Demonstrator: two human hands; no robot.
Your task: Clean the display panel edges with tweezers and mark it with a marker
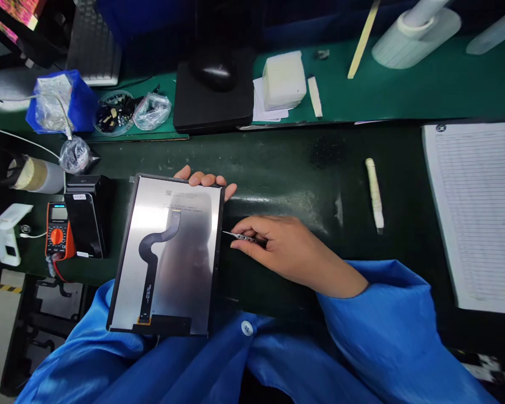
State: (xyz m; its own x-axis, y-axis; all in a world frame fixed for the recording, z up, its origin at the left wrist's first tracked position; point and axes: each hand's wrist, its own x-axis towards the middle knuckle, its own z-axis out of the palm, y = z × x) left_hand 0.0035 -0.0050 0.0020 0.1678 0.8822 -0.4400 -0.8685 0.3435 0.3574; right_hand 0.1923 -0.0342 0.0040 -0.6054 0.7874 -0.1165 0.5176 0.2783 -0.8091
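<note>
A tablet display panel (189,252) is tilted up in front of me, its silvery back facing me. A dark ribbon cable (151,258) winds down that back to a black strip at the bottom edge. My left hand (206,180) grips the panel from behind; only its fingertips show past the top edge and upper right corner. In my right hand (273,247), metal tweezers (244,238) are pinched between thumb and fingers. Their thin tip is at the panel's right edge; whether it touches, I cannot tell.
Left of the panel are an orange multimeter (58,230) and a phone (85,221) on a stand. A worn stick (375,195) and a lined paper pad (480,219) lie to the right. On the back shelf sit a mouse (214,68), a white block (284,79) and a blue bin (82,104).
</note>
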